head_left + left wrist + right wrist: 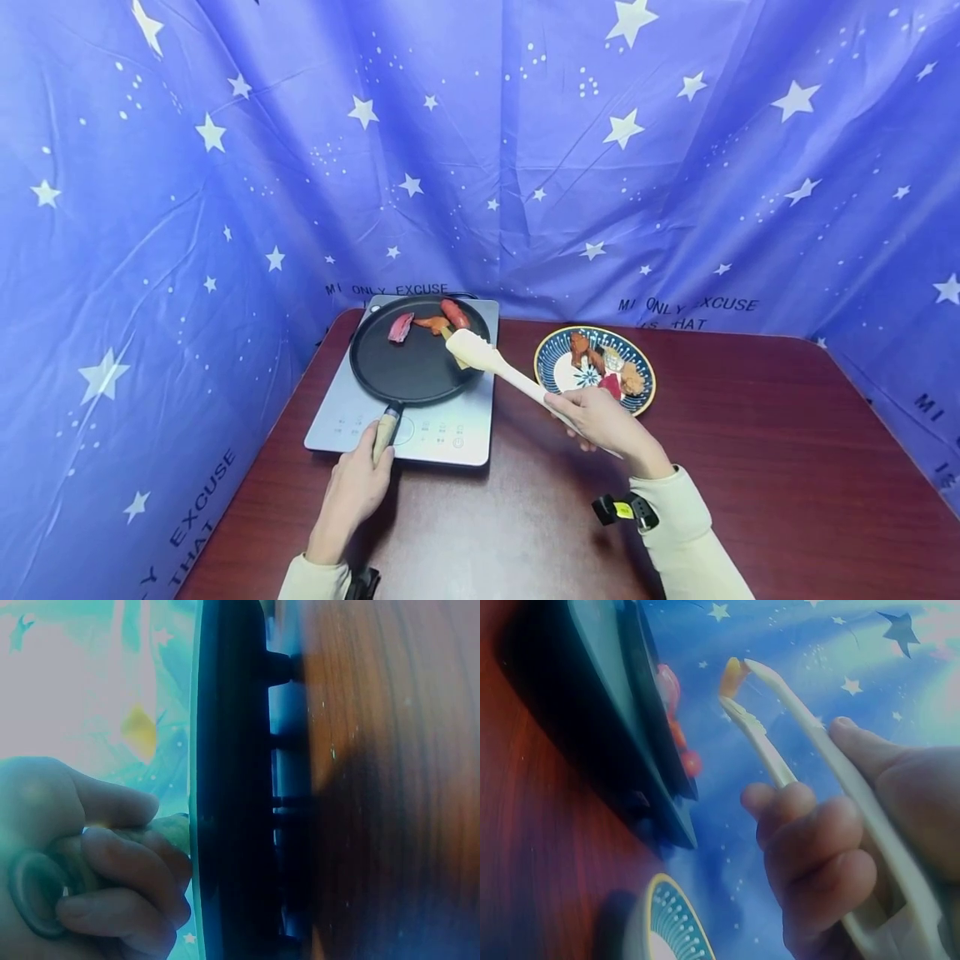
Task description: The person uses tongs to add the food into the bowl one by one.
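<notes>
My left hand grips the wooden handle of a black frying pan. In the left wrist view, its fingers are curled around that handle. White tongs are held in my right hand, their tips over the pan's right side. Between the tips, in the right wrist view, is a small yellow piece of food, apart from the pan. Inside the pan lie a pink-and-white piece, an orange piece and a red sausage-like piece.
The pan sits on a silver induction cooker at the table's back left. Beside it on the right, a blue-patterned plate bears several food pieces, among them brown, tan and red ones. A blue star-printed curtain borders the wooden table.
</notes>
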`<action>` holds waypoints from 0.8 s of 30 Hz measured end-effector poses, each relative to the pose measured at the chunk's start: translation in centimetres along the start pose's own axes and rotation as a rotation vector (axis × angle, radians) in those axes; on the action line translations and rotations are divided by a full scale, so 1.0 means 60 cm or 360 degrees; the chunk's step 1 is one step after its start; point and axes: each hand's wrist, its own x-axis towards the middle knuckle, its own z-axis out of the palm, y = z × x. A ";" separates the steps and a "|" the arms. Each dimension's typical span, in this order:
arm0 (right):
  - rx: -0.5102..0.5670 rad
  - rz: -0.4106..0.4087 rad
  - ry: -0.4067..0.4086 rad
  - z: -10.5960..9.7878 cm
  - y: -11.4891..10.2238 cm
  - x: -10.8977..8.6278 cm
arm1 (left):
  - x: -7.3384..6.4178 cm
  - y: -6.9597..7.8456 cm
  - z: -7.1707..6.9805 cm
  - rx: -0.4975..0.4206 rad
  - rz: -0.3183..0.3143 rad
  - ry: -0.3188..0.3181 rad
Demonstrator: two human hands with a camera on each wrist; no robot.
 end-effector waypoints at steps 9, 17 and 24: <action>-0.0067 -0.0013 -0.0012 0.019 -0.022 0.019 | -0.001 0.002 0.000 -0.0001 -0.0013 -0.0024; -0.0219 -0.0008 0.0003 0.024 -0.031 0.031 | 0.001 -0.007 0.007 0.0001 0.0005 -0.0014; -0.0391 -0.0066 0.0034 0.029 -0.041 0.040 | 0.000 0.000 0.001 0.0004 0.0009 -0.0007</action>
